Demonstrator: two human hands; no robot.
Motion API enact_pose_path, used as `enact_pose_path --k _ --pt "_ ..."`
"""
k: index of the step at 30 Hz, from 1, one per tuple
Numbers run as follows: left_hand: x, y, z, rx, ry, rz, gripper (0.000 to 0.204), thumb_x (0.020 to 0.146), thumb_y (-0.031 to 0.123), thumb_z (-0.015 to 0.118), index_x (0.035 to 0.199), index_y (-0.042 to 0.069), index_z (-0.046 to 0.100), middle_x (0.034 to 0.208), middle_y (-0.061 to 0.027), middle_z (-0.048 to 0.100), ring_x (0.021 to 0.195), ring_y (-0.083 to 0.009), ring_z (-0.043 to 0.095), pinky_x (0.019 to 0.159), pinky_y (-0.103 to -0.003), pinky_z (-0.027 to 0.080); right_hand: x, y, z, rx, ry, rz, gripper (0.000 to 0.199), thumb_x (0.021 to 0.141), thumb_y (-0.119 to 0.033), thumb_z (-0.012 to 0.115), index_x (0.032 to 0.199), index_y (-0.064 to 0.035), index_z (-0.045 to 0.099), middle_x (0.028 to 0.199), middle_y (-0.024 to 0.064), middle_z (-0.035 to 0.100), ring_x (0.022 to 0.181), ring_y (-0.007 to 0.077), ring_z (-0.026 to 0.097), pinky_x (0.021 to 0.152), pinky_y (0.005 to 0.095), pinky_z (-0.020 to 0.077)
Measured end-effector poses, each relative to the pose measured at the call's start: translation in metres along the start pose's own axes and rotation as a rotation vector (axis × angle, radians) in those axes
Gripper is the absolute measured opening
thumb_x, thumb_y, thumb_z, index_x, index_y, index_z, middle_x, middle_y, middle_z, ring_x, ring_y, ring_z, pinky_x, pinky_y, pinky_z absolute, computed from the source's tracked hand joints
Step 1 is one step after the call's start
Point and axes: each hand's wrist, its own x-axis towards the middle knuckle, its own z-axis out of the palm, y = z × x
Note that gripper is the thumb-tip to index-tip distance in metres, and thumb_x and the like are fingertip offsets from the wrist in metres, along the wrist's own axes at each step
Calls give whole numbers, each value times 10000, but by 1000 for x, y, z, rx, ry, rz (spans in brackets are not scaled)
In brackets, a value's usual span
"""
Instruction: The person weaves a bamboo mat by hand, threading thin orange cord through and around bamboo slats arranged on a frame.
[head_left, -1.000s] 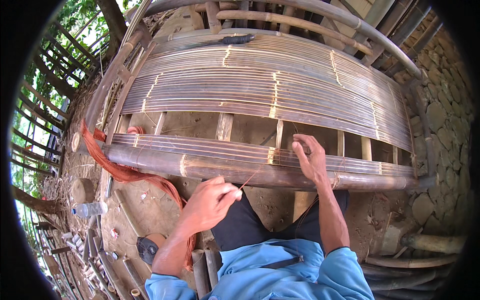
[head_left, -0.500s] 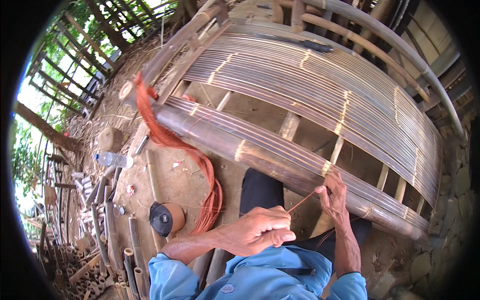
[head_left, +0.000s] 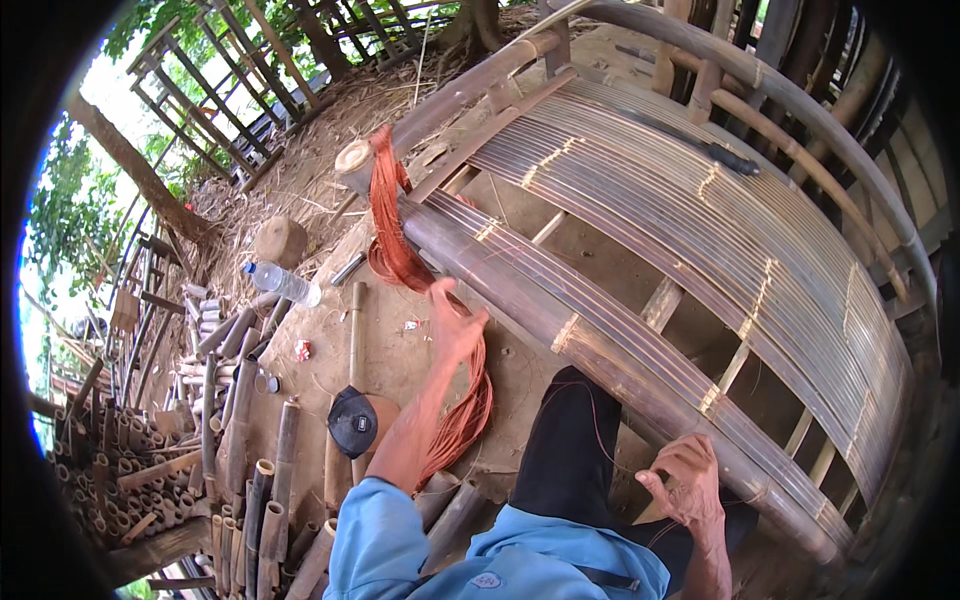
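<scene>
My left hand point(head_left: 455, 325) is over the bundle of orange-red strands point(head_left: 392, 235), its fingers parted. That bundle hangs from the near pole's left end and drops behind my left forearm to the ground. My right hand point(head_left: 688, 482) is curled beside the thick bamboo pole point(head_left: 490, 275), thumb and forefinger close around a thin reddish strand point(head_left: 603, 440). The strand loops across my dark trouser leg; its exact grip is hard to see. Beyond the pole lies a slatted bamboo seat point(head_left: 640, 170) with pale bindings, and narrow slats point(head_left: 590, 315) run along the pole.
Left on the ground are a water bottle point(head_left: 283, 284), a stump point(head_left: 280, 240) and a dark cap-like item point(head_left: 353, 422). Cut bamboo pieces point(head_left: 262, 510) crowd the lower left. A dark-handled tool point(head_left: 733, 158) lies on the seat, with a curved bamboo rail point(head_left: 800, 105) behind.
My left hand has left the strand it was pulling and moved up and left to the bundle. My right hand has moved down from the slats. The view has shifted left.
</scene>
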Motion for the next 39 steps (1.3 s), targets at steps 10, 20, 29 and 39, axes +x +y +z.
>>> enact_pose_path --k 10,20,29,39 --pt "33 -31 -144 -495 -408 -363 274 999 258 661 982 16 787 953 -83 766 934 -151 690 878 -336 521 82 25 8 -77 54 80 185 798 -133 840 773 -33 687 822 115 692 865 326 647 862 450 476" --pt "112 -72 -366 -1221 372 -192 236 1053 113 504 907 -38 611 1321 -345 604 1349 -443 541 1214 -566 399 190 50 54 191 38 254 158 893 -138 783 895 9 727 849 167 714 812 297 683 774 405 527" --pt "202 45 -219 -180 167 -56 373 959 85 571 1303 0 684 1220 -166 713 969 -181 634 824 -278 513 291 87 118 327 -30 438 282 961 -243 692 1124 -19 746 1018 173 774 961 292 755 904 382 574" --pt "183 107 74 338 -600 149 245 821 28 675 1058 45 733 1036 -287 704 997 -437 703 904 -491 572 352 109 185 132 -315 605 395 875 -295 652 1185 -76 762 1125 291 715 1096 426 696 965 452 553"
